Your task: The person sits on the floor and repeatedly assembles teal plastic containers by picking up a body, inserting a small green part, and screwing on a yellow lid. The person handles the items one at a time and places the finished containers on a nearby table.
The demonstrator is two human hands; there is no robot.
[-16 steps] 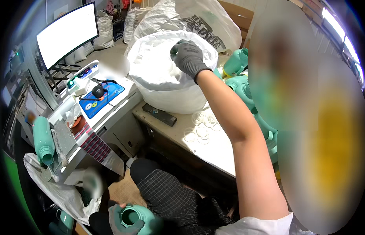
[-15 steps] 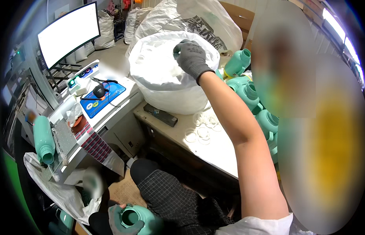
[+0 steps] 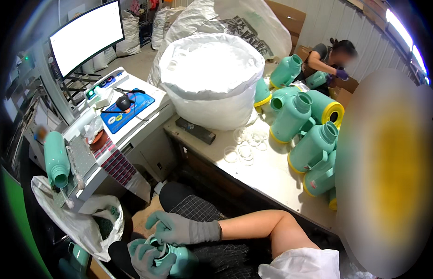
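My left hand (image 3: 149,260), in a grey glove with green-coated fingers, is wrapped round the neck of a green thermos flask body (image 3: 181,262) on my lap. Over its mouth, my gloved right hand (image 3: 177,228) bends its fingers down onto a pale ring (image 3: 164,248). Part of that ring is hidden by the fingers. Several similar white rings (image 3: 246,146) lie loose on the workbench. Behind them, a large white sack (image 3: 212,109) stands with its top rolled down, full of white pieces, some of them ring-shaped.
Several green flasks with yellow bases (image 3: 291,118) crowd the bench's right side. A dark bar (image 3: 195,130) lies near the sack. Left are a desk with a blue mat (image 3: 128,110), a monitor (image 3: 86,39), another green flask (image 3: 56,158) and an open sack (image 3: 86,228). A co-worker (image 3: 326,63) handles a flask behind.
My right hand has come down from the white sack to the flask's mouth on my lap. My left hand still holds the flask. The co-worker at the back right shows now.
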